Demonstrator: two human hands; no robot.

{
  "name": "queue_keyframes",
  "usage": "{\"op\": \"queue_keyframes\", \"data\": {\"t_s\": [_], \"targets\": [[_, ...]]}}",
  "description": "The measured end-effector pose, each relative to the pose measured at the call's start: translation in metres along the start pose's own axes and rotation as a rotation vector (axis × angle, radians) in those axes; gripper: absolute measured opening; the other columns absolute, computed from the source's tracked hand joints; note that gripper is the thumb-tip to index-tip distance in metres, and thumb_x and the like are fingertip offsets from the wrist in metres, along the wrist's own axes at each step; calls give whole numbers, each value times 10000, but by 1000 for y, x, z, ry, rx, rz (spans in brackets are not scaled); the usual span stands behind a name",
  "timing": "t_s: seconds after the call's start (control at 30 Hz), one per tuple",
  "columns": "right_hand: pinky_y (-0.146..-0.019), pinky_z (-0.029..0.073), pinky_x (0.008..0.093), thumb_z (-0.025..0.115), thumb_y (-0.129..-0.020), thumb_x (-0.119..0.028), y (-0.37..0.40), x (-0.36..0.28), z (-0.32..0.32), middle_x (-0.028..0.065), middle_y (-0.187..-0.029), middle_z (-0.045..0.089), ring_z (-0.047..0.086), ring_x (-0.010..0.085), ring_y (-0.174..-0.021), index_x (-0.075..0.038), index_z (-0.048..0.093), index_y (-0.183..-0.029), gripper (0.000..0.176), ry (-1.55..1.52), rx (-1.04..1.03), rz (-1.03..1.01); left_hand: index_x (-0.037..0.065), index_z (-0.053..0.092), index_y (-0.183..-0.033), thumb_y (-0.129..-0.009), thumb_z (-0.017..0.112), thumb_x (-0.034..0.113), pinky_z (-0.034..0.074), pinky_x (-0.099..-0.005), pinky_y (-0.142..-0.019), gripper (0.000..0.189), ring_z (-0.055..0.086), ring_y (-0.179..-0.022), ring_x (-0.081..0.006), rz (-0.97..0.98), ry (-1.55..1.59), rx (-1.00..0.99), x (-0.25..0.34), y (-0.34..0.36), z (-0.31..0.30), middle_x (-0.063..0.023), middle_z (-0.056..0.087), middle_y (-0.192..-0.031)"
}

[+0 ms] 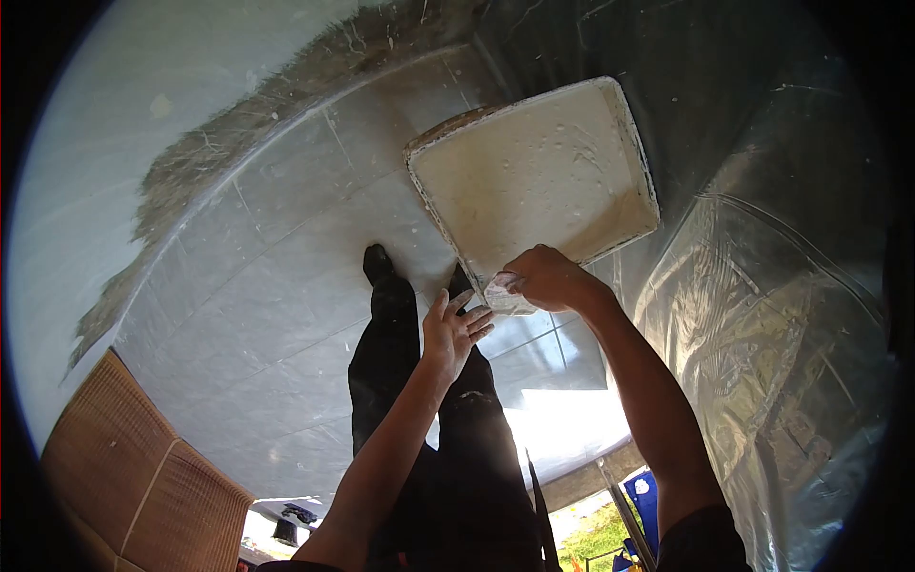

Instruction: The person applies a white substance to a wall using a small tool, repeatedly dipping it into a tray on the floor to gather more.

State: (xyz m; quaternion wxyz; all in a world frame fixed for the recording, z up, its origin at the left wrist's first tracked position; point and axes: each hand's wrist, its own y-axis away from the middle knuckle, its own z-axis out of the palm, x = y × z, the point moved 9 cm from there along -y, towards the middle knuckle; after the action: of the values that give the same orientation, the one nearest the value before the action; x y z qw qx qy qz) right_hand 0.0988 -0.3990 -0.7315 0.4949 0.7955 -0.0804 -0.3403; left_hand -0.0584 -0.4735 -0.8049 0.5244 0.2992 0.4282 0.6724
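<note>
A square tub [637, 153] with crusted rims stands on the floor in front of me. It holds a smooth, cream-white plaster-like mix [529, 181]. My right hand [553, 278] is closed around a scraper [507, 297] at the tub's near corner. Pale mix coats the scraper's blade, and its handle is mostly hidden in my fist. Just left of that blade, my left hand [452, 332] is raised with its fingers apart and holds nothing. White smears mark its fingertips.
Grey tiled floor [276, 286] lies under my feet. A wall with a rough grey band [191, 181] curves along the left. Clear plastic sheeting [762, 334] hangs at right. A brown ribbed panel [143, 467] stands lower left. Bright daylight enters behind my legs.
</note>
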Motion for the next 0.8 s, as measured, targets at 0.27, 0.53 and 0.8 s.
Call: {"op": "queue_keyframes", "data": {"t_s": [0.27,0.53,0.8], "targets": [[-774,484,280,558,-909,-11,89,70,17,43,-1057,666,613,140,-906,67,582,-1289,389,-1413,479,-52,-25,225,-1549,-1021,398,413,296,-475,-1158,708,489,-1358,-368,302,-290,149,74,72,24,-239,496,-1476],[-806,529,355,711,-803,-110,147,8,40,126,-1238,630,633,242,-1024,0,478,-1371,624,-2087,435,-685,-3,315,-1512,-1042,346,399,259,-463,-1185,619,434,-1407,-349,581,-515,-149,128,182,147,-212,471,-1507],[-1085,458,509,680,-763,-48,185,-102,-33,182,-1389,553,545,353,-1285,11,445,-1414,695,-2032,358,-1066,17,446,-1404,-1044,364,355,348,-449,-1124,500,528,-1330,-333,793,-575,-306,181,295,223,-202,567,-1417]]}}
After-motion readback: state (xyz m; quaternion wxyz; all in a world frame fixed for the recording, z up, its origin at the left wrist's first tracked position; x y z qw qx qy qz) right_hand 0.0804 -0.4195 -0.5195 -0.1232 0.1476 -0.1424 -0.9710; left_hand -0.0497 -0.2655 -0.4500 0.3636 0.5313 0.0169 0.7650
